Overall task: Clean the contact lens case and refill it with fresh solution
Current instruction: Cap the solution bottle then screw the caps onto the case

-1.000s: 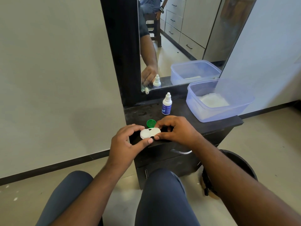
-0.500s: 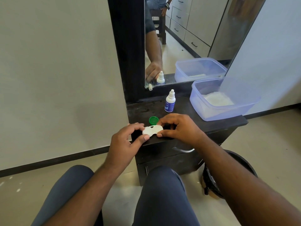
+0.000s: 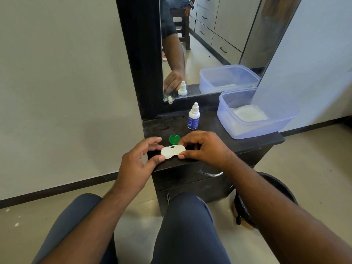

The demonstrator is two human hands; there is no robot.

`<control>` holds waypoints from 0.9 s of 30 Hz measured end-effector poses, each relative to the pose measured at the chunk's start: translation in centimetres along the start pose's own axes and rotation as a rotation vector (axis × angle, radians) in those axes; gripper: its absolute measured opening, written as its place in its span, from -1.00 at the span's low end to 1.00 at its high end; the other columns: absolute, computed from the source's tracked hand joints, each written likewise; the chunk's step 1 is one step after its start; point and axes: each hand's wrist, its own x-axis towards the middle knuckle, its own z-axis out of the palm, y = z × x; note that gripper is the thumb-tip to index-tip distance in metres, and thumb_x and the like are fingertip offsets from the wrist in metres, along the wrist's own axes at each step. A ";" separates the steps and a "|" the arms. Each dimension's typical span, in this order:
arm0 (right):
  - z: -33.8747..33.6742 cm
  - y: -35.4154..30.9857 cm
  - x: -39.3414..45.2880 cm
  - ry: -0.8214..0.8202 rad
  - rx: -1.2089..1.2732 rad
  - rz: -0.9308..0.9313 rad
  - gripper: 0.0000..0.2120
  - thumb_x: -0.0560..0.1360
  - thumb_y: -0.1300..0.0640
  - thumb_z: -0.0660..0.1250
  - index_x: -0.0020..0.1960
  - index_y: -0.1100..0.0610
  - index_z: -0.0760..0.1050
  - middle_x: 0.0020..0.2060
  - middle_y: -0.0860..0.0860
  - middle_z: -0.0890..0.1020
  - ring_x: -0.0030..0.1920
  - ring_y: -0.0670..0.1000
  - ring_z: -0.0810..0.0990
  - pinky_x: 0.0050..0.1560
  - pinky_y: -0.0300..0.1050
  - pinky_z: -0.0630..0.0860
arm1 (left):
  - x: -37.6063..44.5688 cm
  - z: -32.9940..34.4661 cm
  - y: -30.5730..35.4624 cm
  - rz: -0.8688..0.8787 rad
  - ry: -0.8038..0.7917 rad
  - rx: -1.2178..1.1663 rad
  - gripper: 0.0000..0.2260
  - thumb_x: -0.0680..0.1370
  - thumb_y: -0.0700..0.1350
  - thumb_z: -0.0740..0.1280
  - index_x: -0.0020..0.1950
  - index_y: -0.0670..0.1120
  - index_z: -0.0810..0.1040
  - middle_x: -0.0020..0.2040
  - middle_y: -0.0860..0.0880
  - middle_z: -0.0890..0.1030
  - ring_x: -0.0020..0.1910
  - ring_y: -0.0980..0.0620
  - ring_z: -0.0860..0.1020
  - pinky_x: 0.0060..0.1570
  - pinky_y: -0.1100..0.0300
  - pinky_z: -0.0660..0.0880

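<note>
The white contact lens case [image 3: 172, 151] is held over the front of the dark dresser top [image 3: 219, 138]. My left hand [image 3: 140, 161] pinches its left end between thumb and fingers. My right hand [image 3: 204, 146] pinches its right end between thumb and forefinger. A loose green cap [image 3: 174, 138] lies on the dresser just behind the case. The small white solution bottle [image 3: 193, 117] with a blue label stands upright farther back, with its cap on.
A translucent blue plastic tub [image 3: 253, 128] with a white cloth inside sits at the right of the dresser. A mirror [image 3: 200, 44] rises behind. A black bin [image 3: 270, 202] stands on the floor at the right. My knees are below the dresser drawer.
The case has stayed between both hands over the dresser front. My fingers have shifted slightly on it; the view has moved a little.
</note>
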 end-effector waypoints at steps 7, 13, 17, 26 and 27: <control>0.2 0.3 0.1 -0.003 -0.005 -0.027 -0.69 0.37 0.02 0.50 0.10 0.02 0.62 0.03 -0.14 0.63 -0.05 -0.20 0.52 -0.12 -0.34 0.40 | 0.2 -0.1 0.6 -0.002 -0.005 -0.002 -0.71 0.42 0.01 0.49 0.11 0.07 0.59 -0.01 0.20 0.63 0.05 0.32 0.53 0.01 0.52 0.38; 0.3 0.5 0.1 0.008 -0.008 -0.045 -0.69 0.37 0.03 0.51 0.09 0.02 0.62 -0.01 -0.18 0.61 -0.10 -0.26 0.51 -0.16 -0.39 0.36 | 0.5 1.2 0.5 0.135 0.061 0.156 -0.77 0.38 -0.04 0.54 0.00 -0.04 0.66 -0.07 0.16 0.60 -0.06 0.13 0.51 -0.09 0.23 0.44; 0.3 0.4 0.1 0.019 -0.001 -0.064 -0.70 0.37 0.04 0.51 0.09 0.02 0.63 -0.03 -0.19 0.61 -0.11 -0.25 0.51 -0.16 -0.40 0.36 | 0.7 1.0 0.3 0.173 0.003 0.152 -0.79 0.40 -0.11 0.53 0.01 -0.08 0.67 -0.06 0.14 0.60 -0.02 0.09 0.53 -0.04 0.16 0.47; 0.2 -0.1 0.0 0.010 0.001 -0.027 -0.69 0.37 0.06 0.51 0.10 0.05 0.63 -0.04 -0.19 0.59 -0.11 -0.25 0.51 -0.15 -0.39 0.36 | 1.2 0.5 0.7 0.162 -0.080 0.151 -0.76 0.43 -0.10 0.51 0.08 -0.07 0.66 -0.03 0.05 0.62 -0.05 0.10 0.51 -0.14 0.33 0.40; 0.1 -0.2 0.0 0.003 -0.002 -0.022 -0.69 0.37 0.06 0.52 0.09 0.05 0.63 -0.05 -0.20 0.59 -0.12 -0.24 0.51 -0.15 -0.37 0.36 | 1.1 0.4 0.7 0.154 -0.075 0.144 -0.75 0.42 -0.10 0.51 0.08 -0.07 0.66 -0.03 0.06 0.61 -0.05 0.10 0.51 -0.14 0.34 0.41</control>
